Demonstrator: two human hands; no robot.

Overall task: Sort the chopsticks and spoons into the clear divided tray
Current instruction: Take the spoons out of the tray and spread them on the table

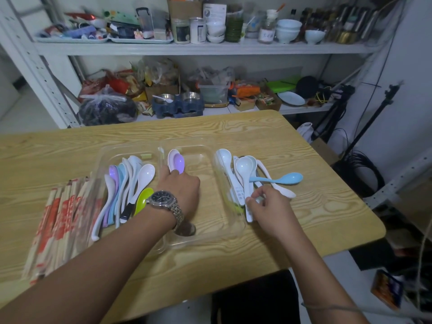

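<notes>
A clear divided tray (205, 239) lies on the wooden table. Its left compartment holds several spoons (131, 183) in white, purple, blue and green. My left hand (181, 190), with a wristwatch, reaches into the middle compartment and grips stacked purple spoons (176, 161) by their handles. To the right of the tray lies a pile of white spoons (236, 174) with one blue spoon (284, 178) across it. My right hand (266, 206) pinches the handle of a white spoon (244, 169) at the near end of that pile. Wrapped chopsticks (60, 218) lie bundled left of the tray.
The wooden table (327, 195) ends close on the right and near side. Behind it stands a white shelf (201, 49) crowded with bowls, jars and bags. A tripod and cables (364, 146) stand at the right.
</notes>
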